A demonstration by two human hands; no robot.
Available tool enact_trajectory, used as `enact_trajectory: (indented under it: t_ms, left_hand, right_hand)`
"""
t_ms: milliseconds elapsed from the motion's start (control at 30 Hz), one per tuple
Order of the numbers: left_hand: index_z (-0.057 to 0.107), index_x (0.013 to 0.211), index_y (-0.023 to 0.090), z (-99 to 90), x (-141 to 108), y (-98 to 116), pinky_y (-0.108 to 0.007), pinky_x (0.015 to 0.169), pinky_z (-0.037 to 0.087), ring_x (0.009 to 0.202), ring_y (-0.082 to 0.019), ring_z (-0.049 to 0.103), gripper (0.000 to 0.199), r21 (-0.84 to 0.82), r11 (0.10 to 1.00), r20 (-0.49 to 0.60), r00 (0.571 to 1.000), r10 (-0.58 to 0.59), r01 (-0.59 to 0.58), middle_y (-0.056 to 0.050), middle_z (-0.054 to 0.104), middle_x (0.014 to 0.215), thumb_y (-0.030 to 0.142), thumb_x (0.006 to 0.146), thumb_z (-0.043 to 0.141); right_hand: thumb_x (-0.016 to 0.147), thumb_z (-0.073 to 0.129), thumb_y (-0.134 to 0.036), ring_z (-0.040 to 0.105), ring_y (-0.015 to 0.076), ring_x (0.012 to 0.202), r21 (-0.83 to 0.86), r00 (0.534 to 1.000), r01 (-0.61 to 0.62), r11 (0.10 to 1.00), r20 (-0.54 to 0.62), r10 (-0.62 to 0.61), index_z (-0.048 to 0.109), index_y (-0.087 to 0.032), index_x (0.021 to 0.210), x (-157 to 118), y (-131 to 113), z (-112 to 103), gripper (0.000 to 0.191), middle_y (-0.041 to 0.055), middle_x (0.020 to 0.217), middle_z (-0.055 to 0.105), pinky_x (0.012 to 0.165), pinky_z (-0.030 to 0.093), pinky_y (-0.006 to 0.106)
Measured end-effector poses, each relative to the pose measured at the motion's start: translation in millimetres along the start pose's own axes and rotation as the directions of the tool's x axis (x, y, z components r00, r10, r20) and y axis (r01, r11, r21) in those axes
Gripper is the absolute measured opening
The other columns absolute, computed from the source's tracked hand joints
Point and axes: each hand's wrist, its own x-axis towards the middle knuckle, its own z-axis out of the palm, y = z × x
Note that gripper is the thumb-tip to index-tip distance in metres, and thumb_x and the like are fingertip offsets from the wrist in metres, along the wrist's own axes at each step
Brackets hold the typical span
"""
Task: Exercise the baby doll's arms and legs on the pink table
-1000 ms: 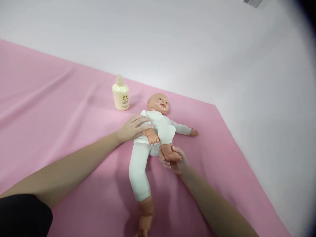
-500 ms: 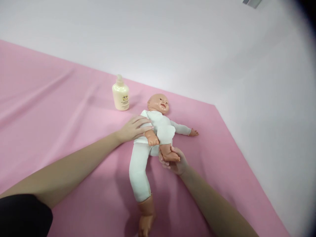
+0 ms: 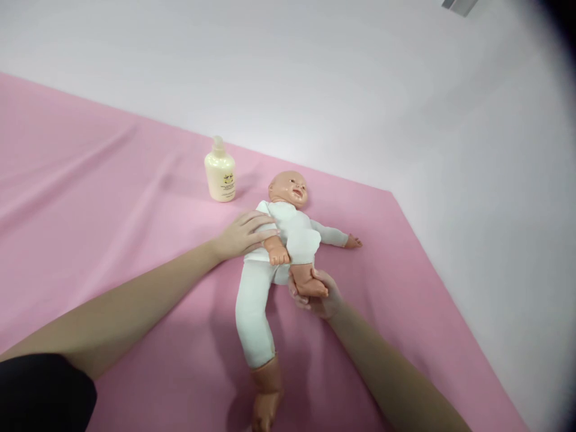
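A baby doll point(image 3: 294, 225) in a white outfit lies on its back, its head toward the far edge of a pink cloth. My left hand point(image 3: 245, 234) rests over the doll's arm and side, its fingers lying across the white sleeve. My right hand point(image 3: 321, 294) is wrapped round the doll's foot point(image 3: 308, 281) from below, and that leg is bent up over the belly. The other leg point(image 3: 254, 318) stretches toward me. One doll arm point(image 3: 333, 234) reaches out to the right.
A cream pump bottle point(image 3: 220, 174) stands on the pink cloth point(image 3: 135, 180), left of the doll's head. The cloth has creases at the left. Beyond its edge is a pale surface point(image 3: 360, 90), with a grey object point(image 3: 459, 6) at the top right.
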Motion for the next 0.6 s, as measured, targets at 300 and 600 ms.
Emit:
enact_trajectory:
  t_ms: [300, 600]
  left_hand:
    - [0.06, 0.116, 0.025, 1.5, -0.1, 0.2, -0.042, 0.096, 0.041, 0.114, -0.022, 0.049, 0.029, -0.01, 1.0, -0.009, 1.0, -0.009, 0.009, -0.01, 0.06, 0.119, 0.035, 0.093, 0.044]
    - [0.056, 0.12, 0.024, 0.4, 1.4, 0.0, -0.041, 0.094, 0.042, 0.111, -0.023, 0.05, 0.031, 0.015, 0.998, -0.063, 0.996, 0.058, -0.058, -0.012, 0.06, 0.118, 0.033, 0.093, 0.046]
  right_hand:
    - [0.072, 0.061, -0.05, 0.045, 0.0077, 0.046, 0.003, 1.0, -0.024, 1.0, -0.007, 0.024, 0.061, -0.012, 0.095, -1.8, 0.6, -0.5, 0.045, 0.0042, 0.071, 0.062, 0.037, 0.03, 0.02]
    - [0.072, 0.061, -0.05, 0.045, 0.0078, 0.045, -0.008, 1.0, -0.014, 1.0, 0.002, 0.014, 0.061, -0.012, 0.095, -1.3, 0.9, -1.6, 0.045, 0.0043, 0.071, 0.063, 0.036, 0.029, 0.019]
